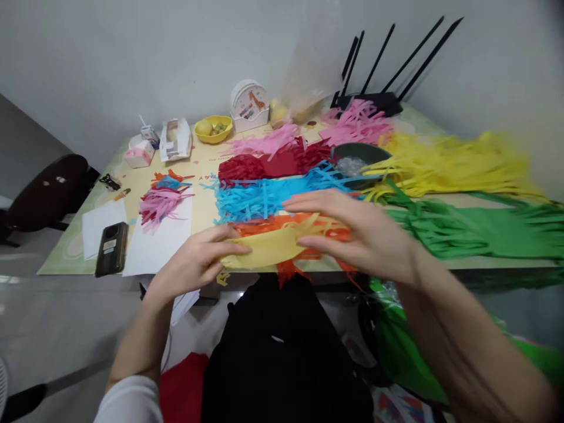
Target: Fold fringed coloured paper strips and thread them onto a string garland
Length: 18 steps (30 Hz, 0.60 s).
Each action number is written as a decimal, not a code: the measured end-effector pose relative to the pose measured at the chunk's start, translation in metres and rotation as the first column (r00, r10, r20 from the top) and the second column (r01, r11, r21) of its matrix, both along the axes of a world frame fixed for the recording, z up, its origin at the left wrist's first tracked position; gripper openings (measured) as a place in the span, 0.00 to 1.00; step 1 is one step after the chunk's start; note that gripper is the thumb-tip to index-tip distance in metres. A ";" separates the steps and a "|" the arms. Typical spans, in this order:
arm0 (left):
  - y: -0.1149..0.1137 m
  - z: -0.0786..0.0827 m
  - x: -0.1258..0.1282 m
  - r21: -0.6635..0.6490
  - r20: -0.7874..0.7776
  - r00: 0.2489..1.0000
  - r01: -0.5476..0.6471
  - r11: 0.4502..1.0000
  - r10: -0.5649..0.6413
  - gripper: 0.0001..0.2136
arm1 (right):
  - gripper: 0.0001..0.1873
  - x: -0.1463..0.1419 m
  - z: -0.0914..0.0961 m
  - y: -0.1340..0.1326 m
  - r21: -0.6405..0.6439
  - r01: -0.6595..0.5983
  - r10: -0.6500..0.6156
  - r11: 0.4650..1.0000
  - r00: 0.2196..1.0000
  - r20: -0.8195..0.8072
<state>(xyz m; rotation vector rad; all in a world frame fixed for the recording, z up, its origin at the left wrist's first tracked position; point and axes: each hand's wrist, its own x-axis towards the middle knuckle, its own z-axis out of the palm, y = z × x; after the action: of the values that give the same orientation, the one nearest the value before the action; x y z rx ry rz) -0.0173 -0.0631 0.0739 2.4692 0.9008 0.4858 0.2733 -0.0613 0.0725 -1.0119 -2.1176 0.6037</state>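
At the near edge of the desk [202, 205], a yellow strip [268, 249] of thin paper lies across the orange fringe [264, 225], spanning the gap between both hands.

1. Left hand [198, 264]: the fingers are closed in a pinch on the left end of the yellow strip, with the thumb on top.
2. Right hand [365, 235]: the fingers are extended and spread over the right end of the strip and the orange fringe beneath it. The view is blurred here, so it cannot be told whether thumb and fingers actually clamp the paper or only rest on it.

Handling notes (judgement):
- The paper appears thin and easily torn. Apply light, even tension between the two hands, with no sharp pull from either end.
- Align the long edge of the yellow strip parallel to the orange fringe, so that the cut tassels hang free over the desk edge.
- Press with flat finger pads, not fingertips, to avoid creasing.
- The blue fringe [264, 200] lies just beyond the orange one and touches it. Loose blue tassels could snag under the right hand.

Further right, the green fringe [476, 232] lies near the right wrist. A phone [111, 248] lies well to the left, apart from the work.
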 end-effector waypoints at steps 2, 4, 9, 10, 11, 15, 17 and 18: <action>-0.001 -0.002 0.000 -0.015 0.022 1.000 0.023 1.000 -0.022 0.21 | 0.18 -0.016 -0.006 0.010 -0.154 -0.142 0.152 0.978 0.987 0.057; -0.001 -0.005 -0.003 -0.031 0.064 0.998 0.021 0.999 -0.019 0.18 | 0.14 -0.024 -0.013 0.019 -0.305 -0.220 0.261 0.926 0.960 0.099; 0.004 -0.001 -0.007 -0.196 0.079 0.995 0.078 0.977 -0.063 0.15 | 0.11 -0.023 -0.018 0.021 -0.235 -0.145 0.205 0.961 0.945 0.255; 0.007 -0.001 -0.004 -0.231 0.100 0.994 0.070 0.971 -0.048 0.19 | 0.11 -0.024 -0.016 0.019 -0.194 -0.125 0.180 0.973 0.937 0.301; 0.010 -0.001 0.001 -0.255 0.122 0.992 0.045 0.966 -0.013 0.23 | 0.10 -0.025 -0.014 0.017 -0.162 -0.108 0.159 0.981 0.925 0.344; 0.028 -0.013 0.027 -0.324 0.069 0.995 -0.051 0.945 0.077 0.16 | 0.08 -0.028 -0.004 0.012 -0.108 -0.061 0.102 0.992 0.898 0.428; 0.036 -0.020 0.037 -0.379 0.033 0.998 -0.035 0.925 0.051 0.14 | 0.05 -0.026 0.001 0.012 -0.142 -0.053 0.108 0.988 0.906 0.408; 0.040 -0.023 0.040 -0.410 0.037 0.998 -0.023 0.912 0.042 0.15 | 0.06 -0.023 0.003 0.013 -0.184 -0.053 0.123 0.982 0.911 0.394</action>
<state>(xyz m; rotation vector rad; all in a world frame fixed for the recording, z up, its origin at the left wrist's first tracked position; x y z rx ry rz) 0.0225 -0.0236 0.0513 2.0565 0.9207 0.3210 0.2500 -0.0485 0.0753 -1.2255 -2.5192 0.6735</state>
